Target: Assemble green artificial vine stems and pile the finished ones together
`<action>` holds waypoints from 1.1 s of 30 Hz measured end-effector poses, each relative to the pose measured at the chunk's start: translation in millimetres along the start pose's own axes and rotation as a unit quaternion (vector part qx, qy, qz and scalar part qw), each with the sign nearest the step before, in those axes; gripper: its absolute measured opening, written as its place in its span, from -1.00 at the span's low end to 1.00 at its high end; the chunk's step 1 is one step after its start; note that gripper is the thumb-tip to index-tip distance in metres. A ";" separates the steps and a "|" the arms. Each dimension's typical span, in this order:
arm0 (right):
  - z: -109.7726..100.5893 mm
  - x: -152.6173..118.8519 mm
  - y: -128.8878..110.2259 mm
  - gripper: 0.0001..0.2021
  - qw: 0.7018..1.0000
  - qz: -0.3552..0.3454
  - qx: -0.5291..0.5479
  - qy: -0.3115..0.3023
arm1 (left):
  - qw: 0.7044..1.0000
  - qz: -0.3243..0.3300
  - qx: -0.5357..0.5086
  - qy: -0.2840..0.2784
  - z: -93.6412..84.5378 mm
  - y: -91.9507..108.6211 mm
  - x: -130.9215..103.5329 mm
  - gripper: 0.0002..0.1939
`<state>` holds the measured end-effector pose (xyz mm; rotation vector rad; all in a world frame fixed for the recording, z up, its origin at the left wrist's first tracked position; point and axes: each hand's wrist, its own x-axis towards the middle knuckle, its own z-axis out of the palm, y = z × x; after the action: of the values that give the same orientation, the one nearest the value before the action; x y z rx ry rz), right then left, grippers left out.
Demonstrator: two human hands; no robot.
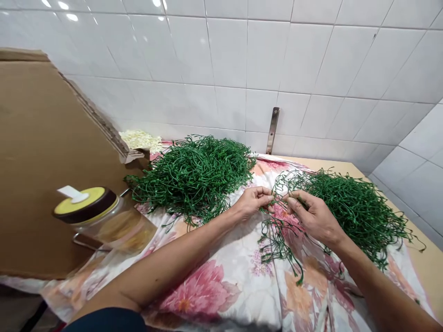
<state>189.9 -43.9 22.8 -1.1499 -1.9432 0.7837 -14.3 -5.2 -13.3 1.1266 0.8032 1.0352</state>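
My left hand (258, 200) and my right hand (309, 214) meet fingertip to fingertip above the cloth. Each pinches thin, curly green stems (277, 199) that look like plastic; the exact grip is partly hidden by the fingers. Just below the hands, a small loose cluster of green stems (280, 246) lies on the cloth. To the left of my left hand is a large heap of green stems (197, 175). Another heap (353, 207) lies beyond and to the right of my right hand.
A floral cloth (204, 290) covers most of the wooden table (432, 272). At left stand a cardboard box (51, 152) and a tilted clear jar (124, 230) with a yellow lid. Small pale pieces (141, 139) lie behind. A metal bracket (273, 131) is against the tiled wall (228, 55).
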 end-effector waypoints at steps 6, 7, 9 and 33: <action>-53.9 5.6 14.2 -0.60 0.975 0.034 -0.160 0.148 | 1.000 0.017 0.004 -0.002 0.2 -4.9 1.2 -0.60; -67.5 6.6 19.3 -0.55 0.952 0.040 -0.226 0.203 | 1.000 0.019 0.007 -0.002 0.4 -5.2 1.1 -0.61; -91.1 7.4 26.7 -0.37 0.895 0.011 -0.343 0.285 | 1.000 0.021 0.015 -0.004 1.5 -4.6 0.0 -0.61; 11.9 -10.1 -0.6 -0.77 0.944 -0.190 -0.272 0.002 | 0.987 0.120 0.068 0.080 12.2 11.6 -7.2 -0.79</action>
<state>183.1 -54.8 13.9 -1.0140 -2.3565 0.0319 -8.3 -14.8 1.2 1.2915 0.8904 1.2995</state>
